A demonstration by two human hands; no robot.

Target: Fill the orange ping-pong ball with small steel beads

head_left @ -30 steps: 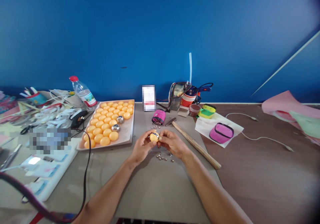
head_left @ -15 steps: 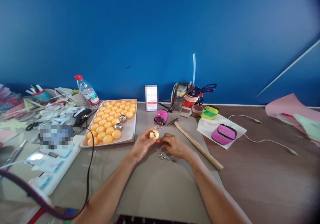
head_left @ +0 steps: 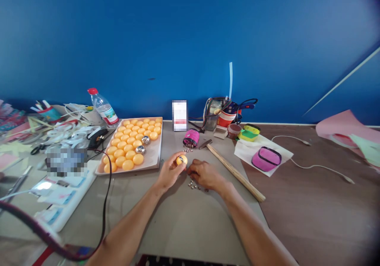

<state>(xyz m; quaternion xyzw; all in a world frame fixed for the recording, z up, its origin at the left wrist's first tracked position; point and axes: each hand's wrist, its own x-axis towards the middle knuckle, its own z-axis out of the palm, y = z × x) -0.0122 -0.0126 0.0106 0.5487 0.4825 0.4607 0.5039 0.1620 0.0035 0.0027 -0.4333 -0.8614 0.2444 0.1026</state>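
An orange ping-pong ball (head_left: 181,160) with a few small silver pieces on its face is held up in the fingers of my left hand (head_left: 170,173). Just right of it, my right hand (head_left: 204,174) has its fingers curled together in a pinch; whatever lies between the tips is too small to make out. Loose shiny metal pieces (head_left: 193,185) are scattered on the grey mat under the right fingers. Behind the hands, a pink pouch (head_left: 191,137) lies on its side with more silver pieces (head_left: 188,149) at its mouth.
Left of my hands stands a shallow white tray (head_left: 154,151) of orange balls, two covered in silver. A wooden-handled hammer (head_left: 234,171) lies to the right. Farther right is a pink-purple pouch (head_left: 267,159) on white paper. A phone (head_left: 179,115) and bottle (head_left: 105,109) stand behind.
The left hand and its ball have shifted very slightly left. My right hand has moved a little, with its fingers still pinched close beside the ball.
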